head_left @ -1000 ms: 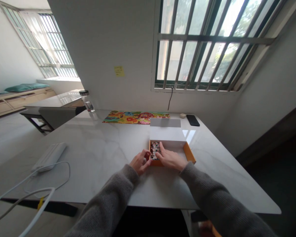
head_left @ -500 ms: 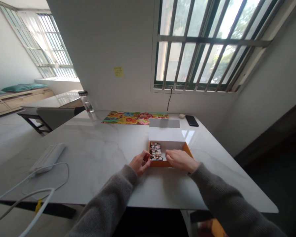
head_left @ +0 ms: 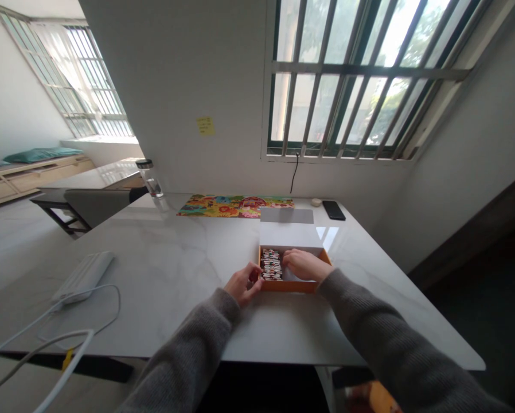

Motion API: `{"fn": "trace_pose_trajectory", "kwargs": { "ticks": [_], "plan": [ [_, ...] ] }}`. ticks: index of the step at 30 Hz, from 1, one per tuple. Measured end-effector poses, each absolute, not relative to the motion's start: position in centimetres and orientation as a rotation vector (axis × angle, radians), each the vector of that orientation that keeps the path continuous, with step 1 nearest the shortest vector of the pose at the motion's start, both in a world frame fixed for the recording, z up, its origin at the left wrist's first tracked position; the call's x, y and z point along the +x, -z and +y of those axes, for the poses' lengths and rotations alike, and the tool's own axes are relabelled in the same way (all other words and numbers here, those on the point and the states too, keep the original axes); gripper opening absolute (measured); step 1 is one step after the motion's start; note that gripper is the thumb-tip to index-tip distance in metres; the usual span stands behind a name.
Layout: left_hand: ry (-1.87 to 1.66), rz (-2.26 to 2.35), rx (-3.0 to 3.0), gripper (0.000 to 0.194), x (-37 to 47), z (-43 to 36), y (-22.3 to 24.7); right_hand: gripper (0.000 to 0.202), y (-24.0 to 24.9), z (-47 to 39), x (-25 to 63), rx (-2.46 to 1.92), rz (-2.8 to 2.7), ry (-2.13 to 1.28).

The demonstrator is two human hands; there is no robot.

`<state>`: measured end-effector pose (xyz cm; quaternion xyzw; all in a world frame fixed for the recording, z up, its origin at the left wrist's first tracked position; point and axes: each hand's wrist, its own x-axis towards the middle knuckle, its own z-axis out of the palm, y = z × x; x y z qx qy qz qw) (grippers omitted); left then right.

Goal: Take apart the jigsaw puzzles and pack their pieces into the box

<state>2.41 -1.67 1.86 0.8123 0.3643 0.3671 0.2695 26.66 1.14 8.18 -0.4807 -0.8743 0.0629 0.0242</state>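
An orange box point(head_left: 298, 286) with a white inside lies on the table in front of me. Small puzzle-like pieces point(head_left: 271, 265) stand packed on edge in rows along its left side. My left hand point(head_left: 243, 283) holds the box's front left corner between thumb and fingers. Reaching over the right part of the box, my right hand point(head_left: 305, 265) has its fingers curled down inside, beside the right edge of the rows. Its fingertips are hidden, and what they pinch cannot be made out.
Behind the box lies its white and grey lid flap point(head_left: 287, 216). A colourful farm picture strip point(head_left: 223, 206), a water bottle point(head_left: 151, 179) and a phone point(head_left: 334, 210) are near the wall. At left sits a white power strip point(head_left: 85, 275) with cables.
My right hand has moved left and slightly up inside the box, closer to the rows of pieces. The left hand stays at the corner.
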Motion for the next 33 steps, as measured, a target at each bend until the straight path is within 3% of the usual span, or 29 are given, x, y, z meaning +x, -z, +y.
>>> {"fn": "trace_pose_trajectory", "kwargs": {
  "ticks": [15, 24, 33],
  "plan": [
    [-0.981, 1.015, 2.243, 0.017, 2.4, -1.5, -1.8, 0.028, -6.8, 1.8, 27.0, -1.610, -2.467, -0.258],
    [-1.153, 1.026, 2.182, 0.017, 2.2, -1.6, -1.8, 0.014, -7.1, -4.3, 25.1, -1.286, -2.494, -0.034],
    [-1.177, 1.000, 2.261, 0.018, 2.1, -1.6, -1.4, 0.010, -5.6, -2.8, 26.9, -1.377, -2.489, 0.156]
  ]
}}
